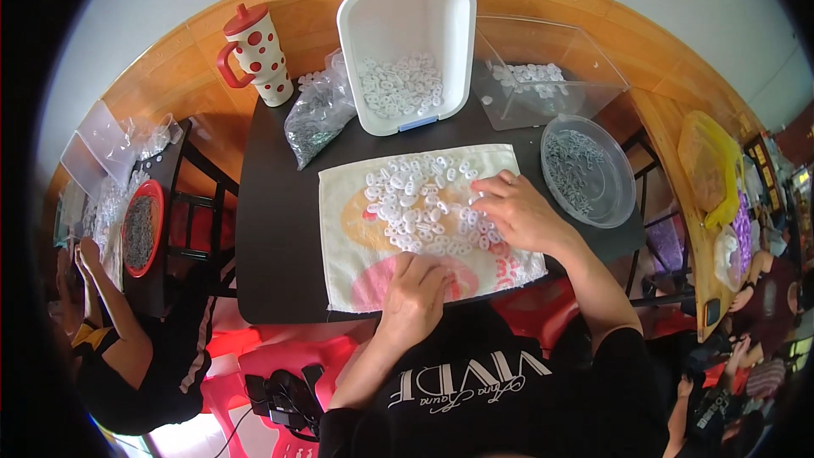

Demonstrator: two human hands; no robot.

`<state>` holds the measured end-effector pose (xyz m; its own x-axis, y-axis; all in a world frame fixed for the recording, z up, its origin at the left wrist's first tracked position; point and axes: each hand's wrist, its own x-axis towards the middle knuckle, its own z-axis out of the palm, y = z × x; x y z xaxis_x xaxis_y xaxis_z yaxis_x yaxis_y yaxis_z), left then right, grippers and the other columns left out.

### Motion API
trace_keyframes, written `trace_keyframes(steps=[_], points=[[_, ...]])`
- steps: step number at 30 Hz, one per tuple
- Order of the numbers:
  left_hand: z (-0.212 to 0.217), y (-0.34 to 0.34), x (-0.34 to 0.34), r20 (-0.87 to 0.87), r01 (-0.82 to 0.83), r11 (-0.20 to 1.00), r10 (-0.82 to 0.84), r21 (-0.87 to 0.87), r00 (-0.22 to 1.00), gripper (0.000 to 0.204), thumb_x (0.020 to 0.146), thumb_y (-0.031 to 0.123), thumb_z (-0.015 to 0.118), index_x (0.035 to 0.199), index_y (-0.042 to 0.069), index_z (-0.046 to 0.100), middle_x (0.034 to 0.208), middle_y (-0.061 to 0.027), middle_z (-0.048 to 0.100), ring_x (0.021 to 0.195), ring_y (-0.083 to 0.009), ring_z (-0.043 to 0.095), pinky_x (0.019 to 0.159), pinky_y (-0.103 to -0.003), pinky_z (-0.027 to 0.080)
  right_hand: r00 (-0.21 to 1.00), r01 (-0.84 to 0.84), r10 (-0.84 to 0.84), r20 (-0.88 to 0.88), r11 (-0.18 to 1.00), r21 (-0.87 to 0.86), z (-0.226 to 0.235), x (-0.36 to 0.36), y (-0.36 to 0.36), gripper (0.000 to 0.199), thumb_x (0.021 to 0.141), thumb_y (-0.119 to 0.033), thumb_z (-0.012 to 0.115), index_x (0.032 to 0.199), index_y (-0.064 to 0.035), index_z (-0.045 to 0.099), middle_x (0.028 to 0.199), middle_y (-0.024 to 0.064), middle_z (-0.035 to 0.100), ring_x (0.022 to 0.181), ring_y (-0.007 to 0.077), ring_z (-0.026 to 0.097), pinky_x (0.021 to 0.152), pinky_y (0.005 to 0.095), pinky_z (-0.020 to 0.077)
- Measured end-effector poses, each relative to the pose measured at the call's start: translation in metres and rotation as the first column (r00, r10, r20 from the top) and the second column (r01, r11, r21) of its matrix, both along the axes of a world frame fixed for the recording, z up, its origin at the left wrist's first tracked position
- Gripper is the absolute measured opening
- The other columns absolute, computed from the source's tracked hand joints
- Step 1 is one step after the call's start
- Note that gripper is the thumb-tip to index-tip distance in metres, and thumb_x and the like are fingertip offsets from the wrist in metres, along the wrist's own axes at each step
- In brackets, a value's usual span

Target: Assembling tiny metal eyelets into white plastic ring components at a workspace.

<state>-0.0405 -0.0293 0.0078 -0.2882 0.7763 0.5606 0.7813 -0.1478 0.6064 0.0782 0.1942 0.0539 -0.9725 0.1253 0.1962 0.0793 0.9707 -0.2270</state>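
A pile of small white oval plastic pieces with holes (411, 195) is spread over a cream towel (341, 276) with a pink and yellow print. My right hand (519, 210) reaches in from the right, its fingers apart and touching pieces at the pile's right side. Near the towel's front edge, my left hand (413, 298) is closed, its fingers curled downward just below the pile. Whatever lies under those fingertips is hidden.
Behind the towel stand a white tub (462, 59) holding similar pieces, a clear bag of grey parts (315, 123) and a spotted tumbler (260, 59). To the right are a clear box (585, 68) and a round tub of grey parts (577, 170). Other people sit at both sides.
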Motion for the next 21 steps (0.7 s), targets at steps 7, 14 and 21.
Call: trace_keyframes(steps=[7,14,21], points=[[0.0,0.001,0.001,0.005,0.005,1.0,-0.006,0.02,1.0,0.017,0.073,-0.004,0.074,0.089,-0.002,0.068,0.095,-0.0133,0.064,0.085,-0.033,0.058,0.073,-0.04,0.049,0.986,-0.106,0.097,-0.137,0.993,-0.053,-0.003,-0.037,-0.015,0.02,0.079,-0.002,0.066,0.097,-0.0055,0.071,0.119,0.0121,0.062,0.106,0.0328,0.055,0.089,0.0429,0.0441],[-0.003,0.0,0.001,0.005,0.0,1.0,0.0,0.027,1.0,0.016,0.073,-0.004,0.074,0.088,-0.002,0.068,0.094,-0.0135,0.064,0.085,-0.0327,0.058,0.073,-0.04,0.049,0.994,-0.1,0.101,-0.044,0.995,0.022,-0.013,-0.071,-0.016,0.019,0.074,-0.004,0.069,0.092,-0.0085,0.074,0.121,0.012,0.06,0.111,0.0329,0.052,0.088,0.0441,0.044],[-0.002,0.0,-0.001,0.023,0.031,0.999,-0.032,0.032,0.999,0.017,0.073,-0.006,0.071,0.089,-0.004,0.067,0.094,-0.0149,0.062,0.086,-0.0339,0.058,0.074,-0.04,0.05,0.997,-0.073,0.072,0.005,0.993,0.088,-0.012,-0.065,-0.011,0.022,0.072,-0.007,0.074,0.094,-0.009,0.074,0.124,0.0118,0.059,0.113,0.0323,0.051,0.086,0.0445,0.0451]])
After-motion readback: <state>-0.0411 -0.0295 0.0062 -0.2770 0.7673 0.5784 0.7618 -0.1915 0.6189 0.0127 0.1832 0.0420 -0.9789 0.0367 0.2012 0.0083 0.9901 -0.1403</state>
